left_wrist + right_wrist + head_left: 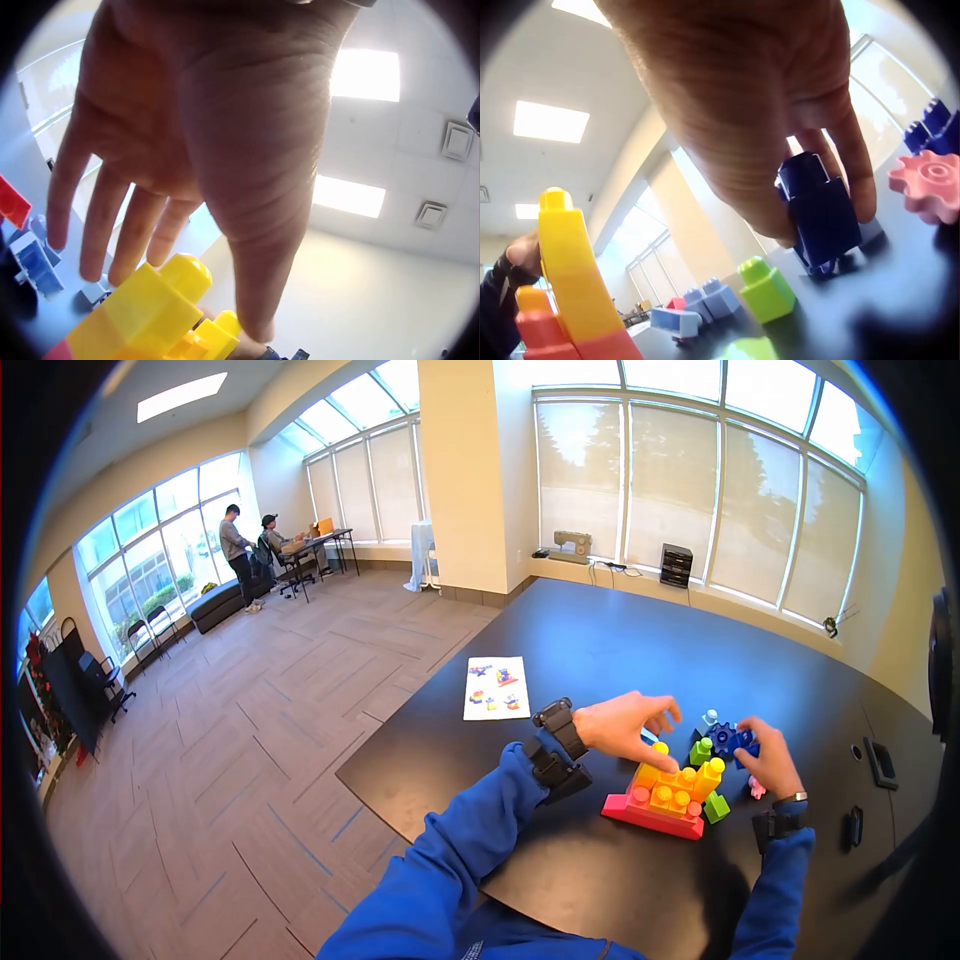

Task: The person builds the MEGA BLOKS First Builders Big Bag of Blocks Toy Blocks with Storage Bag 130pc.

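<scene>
A stack of yellow toy building blocks (672,792) stands on a red base block (650,818) on the table. My left hand (625,728) hovers over the stack's far left side, fingers stretched and spread; its thumb is close to the yellow block (146,304). Thumb and fingers of my right hand (775,760) pinch a dark blue block (825,225) low over the table. Beside that hand are a dark blue gear-shaped piece (724,740), a lime green block (766,291), light blue pieces (712,300) and a pink gear (930,184).
A printed picture sheet (496,688) lies on the black table (590,630) to the left. A green block (716,807) is right of the stack. Black objects (880,763) lie near the right edge. Two people are far off at another table (330,538).
</scene>
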`<state>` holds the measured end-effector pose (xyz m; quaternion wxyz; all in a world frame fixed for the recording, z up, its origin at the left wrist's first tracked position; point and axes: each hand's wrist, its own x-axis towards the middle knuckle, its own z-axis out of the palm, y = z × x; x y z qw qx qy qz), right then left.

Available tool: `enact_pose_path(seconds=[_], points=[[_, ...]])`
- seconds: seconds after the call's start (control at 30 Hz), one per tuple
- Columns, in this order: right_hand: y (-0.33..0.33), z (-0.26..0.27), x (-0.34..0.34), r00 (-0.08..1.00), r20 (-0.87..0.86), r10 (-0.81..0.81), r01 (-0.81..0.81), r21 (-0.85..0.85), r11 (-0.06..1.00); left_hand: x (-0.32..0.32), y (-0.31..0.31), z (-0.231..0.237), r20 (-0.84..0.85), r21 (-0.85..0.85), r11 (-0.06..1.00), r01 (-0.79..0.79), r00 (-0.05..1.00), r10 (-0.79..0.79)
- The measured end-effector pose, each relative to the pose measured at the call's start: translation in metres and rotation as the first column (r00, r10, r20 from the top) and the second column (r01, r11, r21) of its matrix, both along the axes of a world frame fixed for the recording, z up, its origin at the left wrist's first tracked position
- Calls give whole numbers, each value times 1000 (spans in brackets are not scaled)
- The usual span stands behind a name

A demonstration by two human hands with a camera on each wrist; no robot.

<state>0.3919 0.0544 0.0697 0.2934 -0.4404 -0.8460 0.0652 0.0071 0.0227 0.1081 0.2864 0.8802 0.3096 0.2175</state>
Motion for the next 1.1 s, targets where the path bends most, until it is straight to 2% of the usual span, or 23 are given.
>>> enact_pose_path(seconds=[0.07, 0.1, 0.13, 0.17, 0.2, 0.23, 0.27, 0.33, 0.37, 0.4, 0.47, 0.53, 0.6, 0.67, 0.7, 0.73, 0.8, 0.83, 0.87, 0.93, 0.97, 1.1], points=[[-20, 35, -11, 993, -115, -31, 27, -40, 999, 6, -4, 6, 227, 189, 982, -21, 974, -23], [-27, 46, -16, 994, -104, 13, -7, 58, 998, 11, -7, 8, 230, 186, 982, -24, 973, -20], [-41, 59, -25, 995, -102, 15, -9, 55, 998, 17, -10, 10, 287, 265, 964, -38, 957, -42], [-59, 73, -38, 971, -232, 63, -72, -31, 997, 23, -15, 13, 340, 341, 938, -55, 938, -69], [-76, 83, -50, 927, -362, 96, -143, -108, 984, 28, -22, 16, 341, 338, 939, -56, 938, -67], [-88, 90, -59, 921, -354, 165, -205, -76, 976, 35, -31, 19, 392, 370, 928, -46, 913, -111], [-98, 95, -66, 921, -356, 160, -200, -79, 977, 41, -38, 22, 440, 401, 915, -35, 884, -159], [-115, 104, -75, 922, -307, 238, -276, -85, 958, 40, -49, 35, 396, 400, 916, -19, 905, -154], [-118, 104, -75, 926, -246, 285, -297, -14, 955, 39, -53, 40, 354, 398, 917, -3, 923, -151], [-121, 105, -77, 938, -241, 251, -264, -27, 964, 38, -55, 42, 376, 383, 923, -22, 917, -134], [-125, 106, -79, 909, -225, 351, -348, 56, 936, 36, -55, 37, 448, 261, 965, 15, 884, -134], [-122, 105, -79, 889, -191, 417, -394, 149, 907, 34, -60, 44, 373, 230, 973, 21, 922, -108], [-120, 104, -77, 881, -162, 445, -422, 157, 893, 36, -59, 44, 290, 285, 959, -9, 954, -77], [-130, 112, -78, 922, -178, 345, -323, 139, 936, 38, -56, 40, 331, 396, 917, -53, 939, -88], [-132, 114, -79, 937, -203, 284, -262, 129, 957, 38, -56, 42, 340, 385, 920, -68, 938, -73], [-131, 113, -78, 941, -207, 267, -246, 121, 962, 37, -55, 46, 285, 454, 888, -70, 956, -70], [-119, 105, -74, 896, -337, 288, -254, 144, 957, 33, -46, 41, 321, 374, 924, -73, 945, -56], [-114, 102, -72, 888, -349, 300, -253, 173, 952, 32, -43, 38, 331, 288, 951, -109, 944, 8], [-111, 101, -70, 891, -350, 290, -243, 172, 955, 31, -41, 37, 330, 287, 953, -99, 944, -2], [-107, 98, -69, 862, -408, 301, -278, 115, 953, 28, -37, 36, 282, 179, 968, -175, 952, 120], [-104, 96, -71, 849, -426, 313, -284, 131, 950, 28, -32, 31, 272, 151, 975, -162, 955, 116], [-92, 89, -69, 899, -308, 312, -270, 170, 948, 31, -20, 13, 239, 129, 987, -94, 969, 62]])
